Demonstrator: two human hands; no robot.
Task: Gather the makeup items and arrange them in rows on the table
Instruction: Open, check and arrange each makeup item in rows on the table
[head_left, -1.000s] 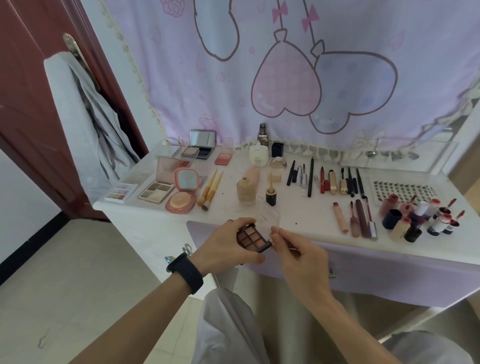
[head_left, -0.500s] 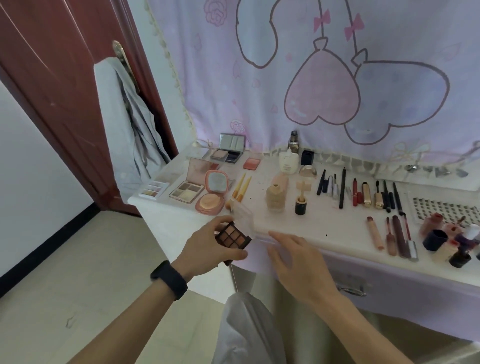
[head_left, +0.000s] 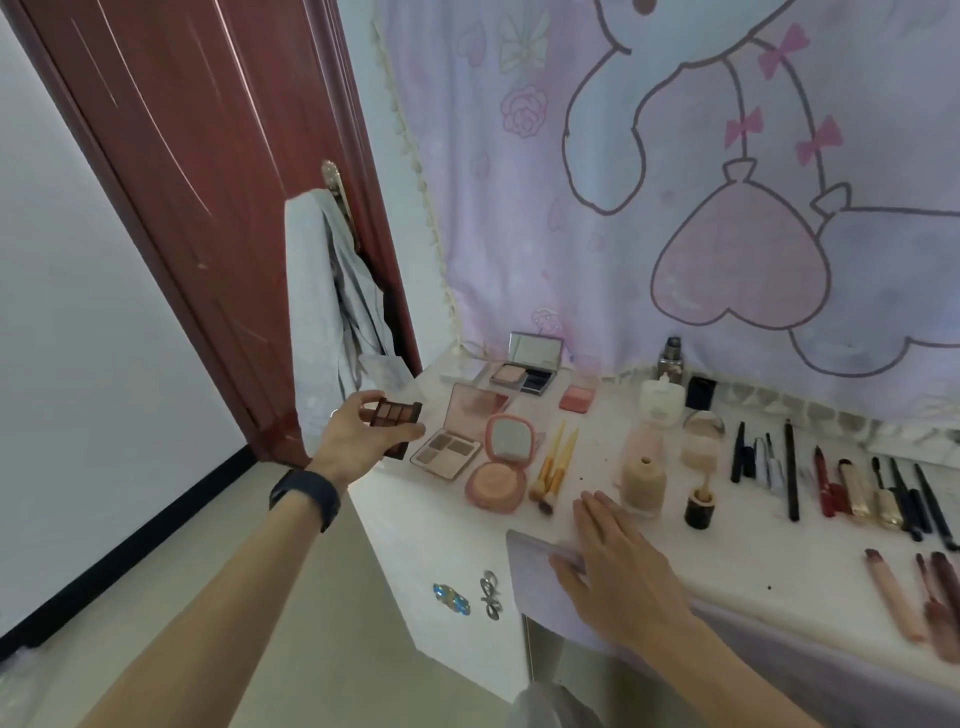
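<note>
My left hand (head_left: 358, 434) grips a small brown eyeshadow palette (head_left: 395, 414) above the left end of the white table (head_left: 447, 514). Just right of it lie an open beige palette (head_left: 448, 450), a round pink compact (head_left: 497, 480) with its mirror up, and two yellow brushes (head_left: 555, 470). My right hand (head_left: 618, 571) rests flat with straight fingers on the table's front edge, beside a beige foundation bottle (head_left: 643, 486). Pencils, mascaras and lipsticks (head_left: 841, 486) lie in a row to the right.
A red-brown door (head_left: 208, 208) with a grey garment (head_left: 332, 312) on its handle stands left of the table. A pink cartoon curtain (head_left: 675, 208) hangs behind. More palettes (head_left: 524, 375) and bottles (head_left: 661, 402) sit at the back. Tubes (head_left: 914, 597) lie at the front right.
My left hand carried the brown palette up and left, from the table's front edge toward the left end. My right hand let go of the clear lid and now lies flat.
</note>
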